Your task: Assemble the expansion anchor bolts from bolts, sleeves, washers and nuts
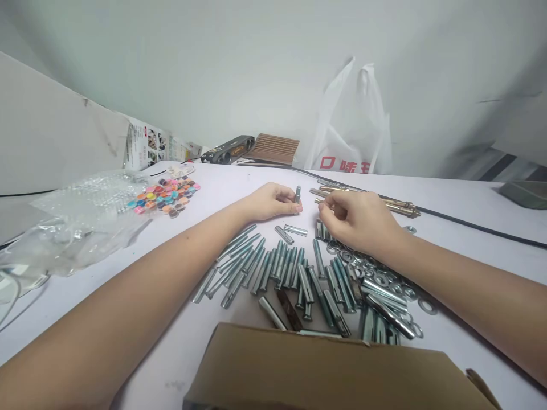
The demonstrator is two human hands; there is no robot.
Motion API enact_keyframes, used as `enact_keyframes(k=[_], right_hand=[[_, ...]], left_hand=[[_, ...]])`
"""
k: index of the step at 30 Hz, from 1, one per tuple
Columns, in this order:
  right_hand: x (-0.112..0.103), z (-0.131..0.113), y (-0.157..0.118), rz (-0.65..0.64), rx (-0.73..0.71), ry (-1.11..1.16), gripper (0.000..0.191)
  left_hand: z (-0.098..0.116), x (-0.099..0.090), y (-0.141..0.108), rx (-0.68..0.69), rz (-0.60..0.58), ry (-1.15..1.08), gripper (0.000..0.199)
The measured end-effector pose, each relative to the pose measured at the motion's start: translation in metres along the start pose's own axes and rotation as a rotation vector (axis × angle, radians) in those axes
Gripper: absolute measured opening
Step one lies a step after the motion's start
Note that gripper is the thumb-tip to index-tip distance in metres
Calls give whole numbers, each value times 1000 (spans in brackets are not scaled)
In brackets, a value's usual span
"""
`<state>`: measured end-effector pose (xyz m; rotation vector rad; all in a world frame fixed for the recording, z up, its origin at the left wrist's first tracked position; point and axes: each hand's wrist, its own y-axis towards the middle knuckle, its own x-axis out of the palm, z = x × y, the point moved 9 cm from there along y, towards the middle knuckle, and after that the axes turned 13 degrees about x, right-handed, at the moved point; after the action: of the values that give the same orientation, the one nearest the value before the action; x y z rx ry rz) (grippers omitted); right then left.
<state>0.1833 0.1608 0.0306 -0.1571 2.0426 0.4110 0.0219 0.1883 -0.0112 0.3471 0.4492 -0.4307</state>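
Note:
My left hand point(273, 200) holds a short metal sleeve point(298, 195) upright between thumb and fingers, its lower end on the white table point(239, 182). My right hand point(356, 219) is just to its right, fingers curled and pinched over small parts at the far end of the pile; what it grips is hidden. Below both hands lies a spread of several zinc-plated sleeves and bolts point(277, 267), with washers and nuts point(384, 282) heaped to the right. A few brass-coloured assembled anchor bolts point(397, 206) lie beyond my right hand.
A brown cardboard box flap point(325, 370) sits at the near edge. Colourful round caps point(164, 196) and clear plastic bags point(77, 222) lie left. A white plastic bag point(352, 131), a dark device point(228, 149) and a black cable point(478, 225) are at the back and right.

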Motion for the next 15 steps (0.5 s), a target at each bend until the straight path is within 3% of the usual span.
enact_keyframes(k=[5, 15], right_hand=[[16, 9, 5, -18, 22, -47, 25], [20, 13, 4, -18, 57, -55, 26]], left_hand=[[3, 0, 0, 12, -19, 28, 37], [0, 0, -3, -24, -77, 110, 47]])
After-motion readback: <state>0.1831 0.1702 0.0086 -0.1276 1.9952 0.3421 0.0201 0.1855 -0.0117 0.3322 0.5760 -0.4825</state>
